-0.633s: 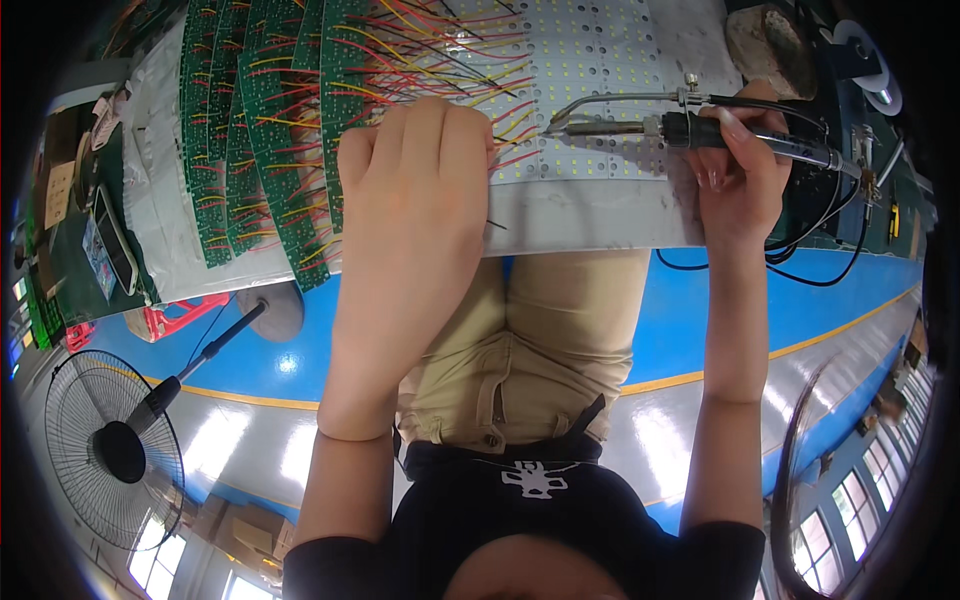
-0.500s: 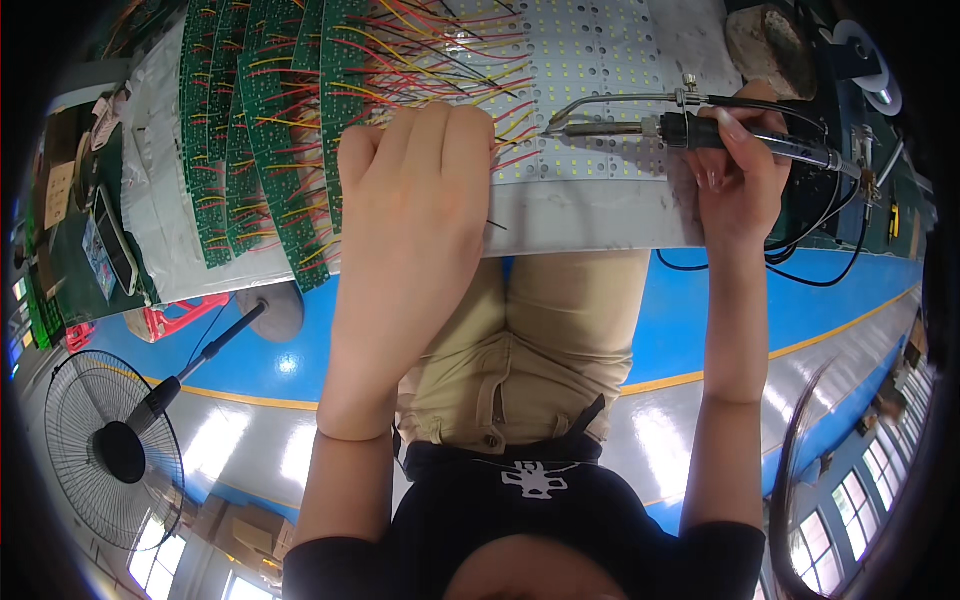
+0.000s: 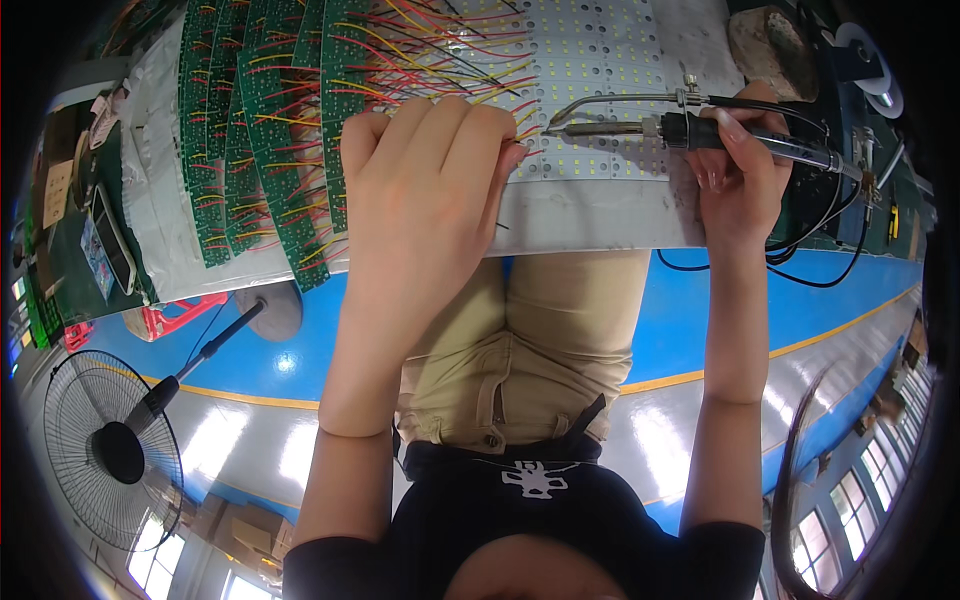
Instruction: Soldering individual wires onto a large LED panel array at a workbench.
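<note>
My right hand [image 3: 745, 165] grips a soldering iron [image 3: 690, 131] with a thin curved metal solder-feed tube clamped above it. Its tip points left, over a white LED board [image 3: 595, 65] dotted with small yellow squares. Close to the tip, my left hand [image 3: 425, 190] is closed, back upward, with thumb and forefinger pinched on a thin wire [image 3: 524, 133] at the board's left edge. Most of that wire is hidden by the fingers. Red, yellow and black wires [image 3: 440, 60] run from long green circuit boards [image 3: 285, 175] on the left to the LED board.
A white work surface [image 3: 590, 215] lies under the boards. At the right stand a solder reel [image 3: 865, 65], a round stone-like holder [image 3: 770, 45] and loose black cables [image 3: 800, 250]. A phone [image 3: 115, 240] lies far left; a fan [image 3: 118, 450] stands on the floor below.
My left hand has shifted slightly right, toward the iron's tip, and its thumb now shows beside the wires. My right hand and the soldering iron have stayed in place.
</note>
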`<action>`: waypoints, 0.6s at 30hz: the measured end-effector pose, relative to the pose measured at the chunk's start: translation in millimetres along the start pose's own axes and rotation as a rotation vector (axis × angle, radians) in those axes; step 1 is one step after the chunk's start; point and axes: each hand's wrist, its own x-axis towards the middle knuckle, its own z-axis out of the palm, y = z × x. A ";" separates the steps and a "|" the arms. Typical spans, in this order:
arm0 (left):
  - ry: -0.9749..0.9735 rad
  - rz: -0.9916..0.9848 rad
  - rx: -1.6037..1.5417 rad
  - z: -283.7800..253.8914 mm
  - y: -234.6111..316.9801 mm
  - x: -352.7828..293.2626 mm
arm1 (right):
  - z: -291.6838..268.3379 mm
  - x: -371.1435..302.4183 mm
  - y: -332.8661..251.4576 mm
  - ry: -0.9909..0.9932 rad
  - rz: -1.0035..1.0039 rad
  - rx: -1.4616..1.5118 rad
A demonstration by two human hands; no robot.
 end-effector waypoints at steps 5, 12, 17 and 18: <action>0.033 -0.002 0.012 1.3 -0.2 -0.7 | -0.5 -0.1 0.0 -0.009 -0.012 0.011; 0.095 0.016 0.007 4.9 -2.5 -1.8 | 0.1 1.1 -1.5 -0.042 -0.010 -0.003; 0.110 0.014 0.003 6.2 -2.1 -2.8 | 0.5 0.6 -2.0 -0.026 0.003 -0.008; 0.109 0.014 0.004 6.3 -2.0 -2.7 | 0.9 0.9 -2.6 -0.035 -0.003 -0.010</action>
